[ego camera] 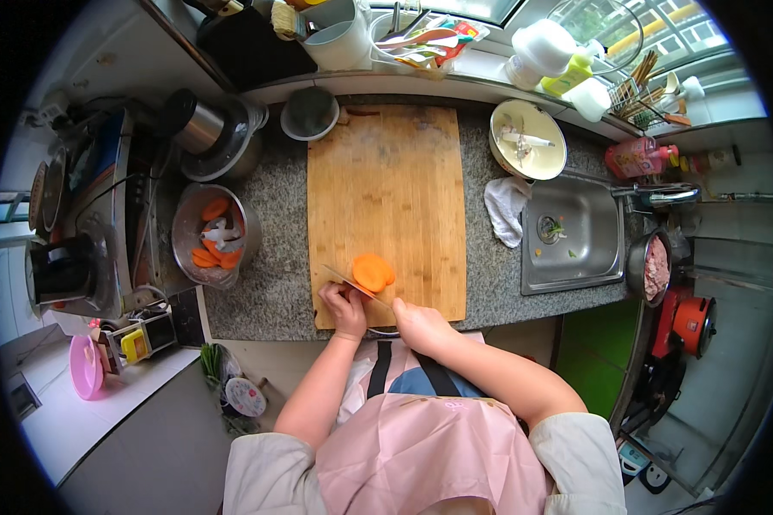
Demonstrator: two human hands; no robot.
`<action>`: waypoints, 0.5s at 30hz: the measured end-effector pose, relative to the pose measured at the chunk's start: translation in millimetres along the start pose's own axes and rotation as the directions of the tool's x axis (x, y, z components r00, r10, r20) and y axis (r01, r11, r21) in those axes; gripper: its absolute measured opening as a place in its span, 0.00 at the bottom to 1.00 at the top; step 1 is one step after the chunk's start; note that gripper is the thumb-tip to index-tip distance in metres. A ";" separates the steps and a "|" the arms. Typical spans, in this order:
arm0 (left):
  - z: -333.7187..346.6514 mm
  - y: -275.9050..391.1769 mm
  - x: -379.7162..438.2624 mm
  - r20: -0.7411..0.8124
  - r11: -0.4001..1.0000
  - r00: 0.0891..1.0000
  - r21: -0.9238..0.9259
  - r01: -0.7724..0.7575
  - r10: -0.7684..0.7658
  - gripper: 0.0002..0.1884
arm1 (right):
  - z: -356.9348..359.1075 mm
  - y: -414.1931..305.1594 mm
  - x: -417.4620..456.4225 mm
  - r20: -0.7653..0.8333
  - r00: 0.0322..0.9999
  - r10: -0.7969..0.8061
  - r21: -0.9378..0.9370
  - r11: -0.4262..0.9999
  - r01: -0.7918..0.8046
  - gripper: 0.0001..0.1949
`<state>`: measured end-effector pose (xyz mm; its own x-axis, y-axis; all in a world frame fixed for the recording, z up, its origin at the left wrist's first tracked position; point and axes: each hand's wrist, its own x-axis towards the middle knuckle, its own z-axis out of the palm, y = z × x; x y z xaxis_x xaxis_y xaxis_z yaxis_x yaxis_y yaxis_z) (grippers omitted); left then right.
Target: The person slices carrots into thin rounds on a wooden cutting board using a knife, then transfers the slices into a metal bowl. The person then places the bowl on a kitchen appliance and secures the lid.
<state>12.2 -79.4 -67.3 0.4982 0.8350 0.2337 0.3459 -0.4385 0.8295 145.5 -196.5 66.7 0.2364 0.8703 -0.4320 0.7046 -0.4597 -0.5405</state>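
Observation:
Near the front edge of a wooden cutting board (393, 187) lie orange carrot slices (372, 273). My right hand (419, 325) is closed around the handle of a kitchen knife (348, 280), whose blade slants up and to the left beside the slices. On the blade's near side, my left hand (343, 310) has its fingers bent against a piece of carrot, mostly hidden by the fingers and blade. To the left, a food processor bowl (250, 235) holds several large carrot pieces (215, 208) around its blade.
A steel sink (573, 277) is at the right, with a white cloth (506, 212) at its edge. Behind it stands a cream enamel bowl (554, 166) with a chopping blade inside. A metal bowl of ground meat (656, 267) sits farther right. A small lidded bowl (309, 114) touches the board's back left corner.

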 end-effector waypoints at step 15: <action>17.8 -0.2 1.0 -0.143 0.999 0.990 0.048 0.006 0.001 0.16 | -10.4 -11.8 -43.3 -0.020 0.999 0.039 0.013 0.999 -0.039 0.05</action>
<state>26.8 -84.5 -76.2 0.3800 0.8734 0.3045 0.3864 -0.4490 0.8057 133.9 -227.0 99.3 0.2770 0.8550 -0.4384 0.6861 -0.4955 -0.5327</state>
